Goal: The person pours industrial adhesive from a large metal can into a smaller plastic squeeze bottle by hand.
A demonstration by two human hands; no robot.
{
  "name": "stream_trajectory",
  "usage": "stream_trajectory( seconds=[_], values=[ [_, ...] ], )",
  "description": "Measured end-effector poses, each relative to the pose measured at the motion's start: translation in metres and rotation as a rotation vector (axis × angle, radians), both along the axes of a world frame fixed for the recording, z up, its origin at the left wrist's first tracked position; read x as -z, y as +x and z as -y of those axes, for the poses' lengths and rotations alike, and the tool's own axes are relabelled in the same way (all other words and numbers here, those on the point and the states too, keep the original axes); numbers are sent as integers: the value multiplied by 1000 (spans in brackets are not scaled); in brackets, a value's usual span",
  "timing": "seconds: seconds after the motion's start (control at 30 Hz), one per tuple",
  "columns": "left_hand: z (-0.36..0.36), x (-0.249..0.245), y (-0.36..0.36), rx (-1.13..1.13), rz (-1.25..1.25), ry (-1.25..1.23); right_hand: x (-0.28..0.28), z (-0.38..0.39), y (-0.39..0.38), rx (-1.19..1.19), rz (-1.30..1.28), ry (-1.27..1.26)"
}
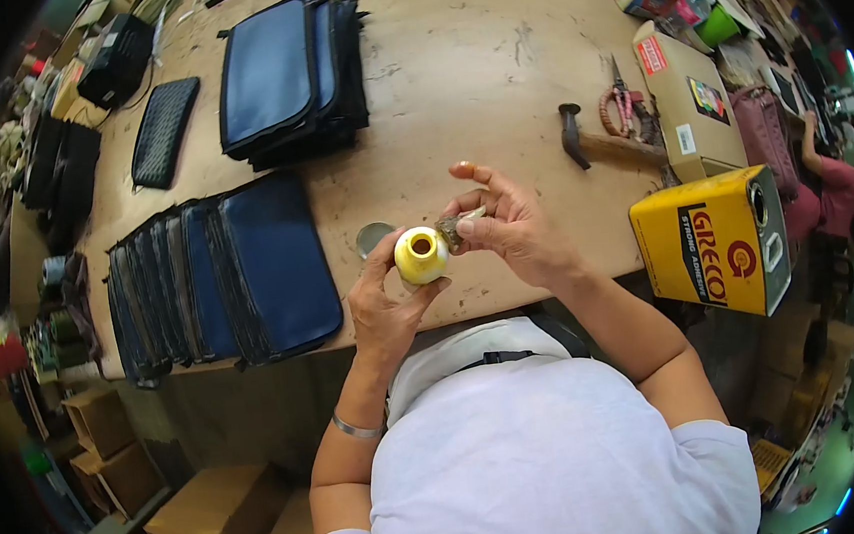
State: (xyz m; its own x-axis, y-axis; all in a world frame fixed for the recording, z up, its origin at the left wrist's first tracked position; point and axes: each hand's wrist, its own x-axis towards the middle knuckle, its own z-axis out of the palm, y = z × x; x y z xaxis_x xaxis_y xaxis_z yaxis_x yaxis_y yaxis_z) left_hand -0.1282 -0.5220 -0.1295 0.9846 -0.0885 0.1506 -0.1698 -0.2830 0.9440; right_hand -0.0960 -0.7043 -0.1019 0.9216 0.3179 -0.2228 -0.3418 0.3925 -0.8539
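A small yellow and white bottle [421,255] is in my left hand [386,308], its round dark opening facing up toward the camera. My right hand [509,226] pinches a rough greyish-brown piece [459,228] between thumb and fingers, close beside the bottle's right side. Whether the piece touches the bottle is hard to tell. An orange-brown smear shows on a raised fingertip of my right hand. Just behind my left hand, a round greyish lid or dish [375,239] lies on the table.
Dark blue panels lie in a stack [281,73] and an overlapping row [237,272] on the table [451,64]. At right are a hammer [608,142], scissors [621,101], a cardboard box [687,106] and a yellow adhesive can [711,245]. Another person [834,185] is far right.
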Motion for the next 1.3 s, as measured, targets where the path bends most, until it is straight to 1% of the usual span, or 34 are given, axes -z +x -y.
stream_trajectory(
  seconds=[0.03, 0.13, 0.17, 0.23, 0.33, 0.4, 0.43, 0.5, 0.53, 0.63, 0.73, 0.8, 0.87, 0.93, 1.03, 1.13, 1.17, 1.23, 1.3],
  values=[
    [3, 0, 2, 0, 22, 19, 1, 2, -3, 11, -84, 63],
    [8, 0, 7, 39, 95, 132, -12, 8, -8, 137, -56, 37],
    [10, -1, 9, 59, 127, 178, -14, 9, -8, 120, 78, -104],
    [14, -1, 11, 106, 140, 163, -20, 12, -8, 84, 341, -393],
    [18, -9, 14, 185, 147, 196, -32, 16, -9, -48, 585, -591],
    [17, -11, 17, 246, 132, 226, -27, 20, -8, -96, 769, -733],
    [16, -12, 18, 284, 67, 217, -26, 22, -7, -123, 860, -803],
    [15, -14, 20, 356, -62, 200, -28, 23, -5, -118, 881, -817],
    [17, -15, 21, 346, -55, 175, -29, 22, -5, -115, 891, -824],
    [25, -13, 18, 316, -23, 140, -46, 19, -7, -136, 592, -987],
    [28, -8, 21, 301, 33, 164, -45, 22, -4, -206, 605, -1172],
    [28, -11, 25, 300, 56, 164, -41, 27, 2, -48, 919, -1143],
    [28, -14, 30, 308, 65, 189, -40, 28, 7, -4, 1038, -1074],
    [29, -15, 32, 311, 84, 195, -40, 27, 5, -73, 956, -980],
    [34, -9, 34, 305, 111, 158, -54, 21, 2, -166, 642, -1358],
    [37, -4, 38, 314, 42, 62, -49, 27, 3, 74, 884, -1162],
    [37, 0, 40, 325, 33, 37, -48, 29, 5, 13, 868, -1127],
    [38, -6, 39, 360, -5, 77, -49, 33, 9, -97, 840, -1056],
    [41, -5, 39, 382, -27, 84, -51, 29, 8, -110, 773, -1299]
  ],
)
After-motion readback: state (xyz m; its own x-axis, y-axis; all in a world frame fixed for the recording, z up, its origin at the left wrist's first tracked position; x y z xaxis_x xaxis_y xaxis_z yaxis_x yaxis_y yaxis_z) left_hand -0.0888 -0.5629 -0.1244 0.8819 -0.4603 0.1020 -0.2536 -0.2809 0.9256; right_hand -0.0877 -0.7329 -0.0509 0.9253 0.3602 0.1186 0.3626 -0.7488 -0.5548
